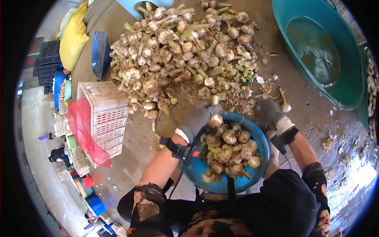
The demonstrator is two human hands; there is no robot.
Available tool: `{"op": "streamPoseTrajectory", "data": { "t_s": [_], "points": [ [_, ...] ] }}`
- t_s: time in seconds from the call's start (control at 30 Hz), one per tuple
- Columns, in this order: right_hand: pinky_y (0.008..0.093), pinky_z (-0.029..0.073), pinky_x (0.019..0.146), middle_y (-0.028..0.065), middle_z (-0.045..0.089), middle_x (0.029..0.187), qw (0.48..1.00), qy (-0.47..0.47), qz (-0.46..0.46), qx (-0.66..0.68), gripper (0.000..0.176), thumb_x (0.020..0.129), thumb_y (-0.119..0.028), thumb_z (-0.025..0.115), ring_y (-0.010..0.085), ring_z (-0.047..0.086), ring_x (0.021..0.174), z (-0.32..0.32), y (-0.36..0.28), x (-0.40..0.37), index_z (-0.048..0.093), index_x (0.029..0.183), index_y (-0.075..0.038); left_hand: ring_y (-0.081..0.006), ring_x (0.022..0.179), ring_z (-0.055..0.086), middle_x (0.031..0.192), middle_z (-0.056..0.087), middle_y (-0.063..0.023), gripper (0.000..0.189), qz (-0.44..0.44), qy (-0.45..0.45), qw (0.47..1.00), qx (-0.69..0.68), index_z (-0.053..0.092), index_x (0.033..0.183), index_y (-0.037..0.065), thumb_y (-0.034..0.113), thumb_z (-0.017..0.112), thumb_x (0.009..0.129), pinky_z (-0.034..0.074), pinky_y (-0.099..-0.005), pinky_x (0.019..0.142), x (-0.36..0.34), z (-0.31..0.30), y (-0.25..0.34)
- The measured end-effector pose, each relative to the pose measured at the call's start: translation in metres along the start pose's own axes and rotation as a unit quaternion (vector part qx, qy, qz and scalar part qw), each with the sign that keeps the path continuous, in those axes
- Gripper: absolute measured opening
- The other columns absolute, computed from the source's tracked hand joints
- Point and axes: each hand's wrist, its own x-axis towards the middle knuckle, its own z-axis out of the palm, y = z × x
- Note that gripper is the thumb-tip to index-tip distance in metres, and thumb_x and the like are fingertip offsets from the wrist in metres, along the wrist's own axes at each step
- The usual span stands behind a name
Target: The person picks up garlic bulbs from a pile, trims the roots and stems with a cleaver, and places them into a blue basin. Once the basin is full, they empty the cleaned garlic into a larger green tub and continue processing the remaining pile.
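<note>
My left hand, in a grey glove, grips a garlic bulb with its cut stem pointing up. The bulb is over the far rim of a blue basin at my lap. Inside the basin lie several garlic bulbs with short stems and soil on them. My right hand, also gloved in grey, is just right of the basin's far edge. Its fingers are smeared by motion, and whether they hold anything does not show. Beyond both hands a large heap of garlic covers the floor, with stem scraps at its right side.
A large green tub stands at the upper right. To the left are white crates with a red mesh bag, a blue scoop-like container and a yellow sack. Other people are far left. Wet floor shines at right.
</note>
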Motion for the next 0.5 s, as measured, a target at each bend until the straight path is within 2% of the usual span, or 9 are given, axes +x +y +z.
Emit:
{"op": "streamPoseTrajectory", "data": {
  "t_s": [0.07, 0.13, 0.17, 0.2, 0.23, 0.27, 0.33, 0.37, 0.5],
  "points": [
    [0.0375, 0.047, 0.071, 0.0124, 0.062, 0.085, 0.988, -0.034, 0.144, -0.045, 0.024, 0.071, -0.023, 0.052, 0.0295, 0.06, 0.078, 0.006, 0.03, -0.009, 0.058, 0.091, -0.01, -0.0155, 0.083, 0.058, 0.09, 0.06, -0.01, 0.045, 0.131, 0.107, 0.946, -0.277, 0.05, 0.108, -0.002, 0.004, 0.067, 0.067, 0.043, -0.026, 0.08, -0.009, 0.011, -0.016],
    [0.0366, 0.047, 0.072, 0.0123, 0.062, 0.086, 0.985, -0.012, 0.172, -0.01, 0.024, 0.07, -0.023, 0.054, 0.0287, 0.06, 0.08, 0.004, 0.014, -0.017, 0.058, 0.091, -0.011, -0.0149, 0.086, 0.057, 0.097, 0.058, -0.0092, 0.054, 0.175, 0.17, 0.95, -0.196, 0.046, 0.113, 0.0, 0.003, 0.07, 0.064, 0.044, -0.0268, 0.081, -0.005, 0.03, -0.024],
    [0.0356, 0.046, 0.073, 0.0123, 0.061, 0.087, 0.98, 0.012, 0.199, 0.022, 0.024, 0.069, -0.023, 0.055, 0.0279, 0.059, 0.082, -0.004, -0.001, -0.019, 0.058, 0.091, -0.011, -0.0167, 0.088, 0.057, 0.099, 0.057, -0.0096, 0.055, 0.245, 0.031, 0.842, -0.48, 0.046, 0.113, 0.0, 0.004, 0.07, 0.064, 0.044, -0.0285, 0.081, 0.016, 0.043, -0.046],
    [0.0356, 0.046, 0.073, 0.0123, 0.061, 0.087, 0.979, 0.014, 0.202, 0.021, 0.024, 0.069, -0.023, 0.055, 0.0279, 0.059, 0.082, -0.013, -0.018, -0.02, 0.058, 0.091, -0.011, -0.0186, 0.09, 0.056, 0.101, 0.056, -0.01, 0.057, 0.285, -0.111, 0.635, -0.709, 0.045, 0.114, 0.001, 0.004, 0.071, 0.063, 0.044, -0.0301, 0.082, 0.03, 0.051, -0.058],
    [0.0356, 0.046, 0.071, 0.0115, 0.061, 0.085, 0.996, -0.006, 0.091, 0.02, 0.024, 0.069, -0.022, 0.057, 0.0276, 0.059, 0.081, -0.02, -0.037, -0.021, 0.057, 0.09, -0.011, -0.0215, 0.091, 0.057, 0.102, 0.056, -0.0116, 0.046, 0.113, 0.102, 0.868, -0.473, 0.047, 0.11, 0.002, 0.008, 0.066, 0.069, 0.046, -0.0327, 0.079, 0.022, 0.046, -0.041],
    [0.0355, 0.046, 0.07, 0.0107, 0.06, 0.082, 0.999, -0.026, -0.023, 0.019, 0.024, 0.068, -0.022, 0.059, 0.0274, 0.058, 0.08, -0.022, -0.051, -0.021, 0.056, 0.089, -0.011, -0.0215, 0.091, 0.057, 0.102, 0.056, -0.0116, 0.046, 0.111, 0.101, 0.868, -0.473, 0.047, 0.11, 0.002, 0.008, 0.066, 0.069, 0.046, -0.0327, 0.079, 0.026, 0.052, -0.05],
    [0.0362, 0.046, 0.064, 0.0104, 0.058, 0.076, 0.993, 0.038, -0.107, 0.023, 0.024, 0.065, -0.017, 0.06, 0.0288, 0.057, 0.073, -0.016, -0.065, -0.02, 0.055, 0.088, -0.01, -0.0213, 0.084, 0.059, 0.101, 0.056, -0.012, 0.035, 0.076, 0.106, 0.823, -0.554, 0.048, 0.107, 0.003, 0.01, 0.06, 0.075, 0.049, -0.0337, 0.073, 0.039, 0.065, -0.07],
    [0.0369, 0.045, 0.058, 0.0102, 0.055, 0.071, 0.977, 0.098, -0.189, 0.026, 0.025, 0.063, -0.013, 0.062, 0.0303, 0.056, 0.067, -0.012, -0.069, -0.019, 0.053, 0.086, -0.009, -0.0196, 0.082, 0.059, 0.101, 0.056, -0.0123, 0.031, 0.287, 0.284, 0.896, -0.188, 0.048, 0.107, 0.004, 0.022, 0.051, 0.082, 0.052, -0.0332, 0.069, 0.018, 0.067, -0.033],
    [0.0381, 0.044, 0.056, 0.0098, 0.052, 0.068, 0.969, 0.147, -0.196, 0.019, 0.029, 0.06, -0.013, 0.062, 0.0315, 0.054, 0.063, -0.001, -0.069, -0.014, 0.051, 0.086, -0.009, -0.0189, 0.081, 0.059, 0.099, 0.057, -0.0122, 0.031, 0.224, 0.202, 0.879, -0.371, 0.049, 0.106, 0.003, 0.017, 0.054, 0.079, 0.051, -0.0322, 0.068, 0.013, 0.064, -0.03]
  ]
}}
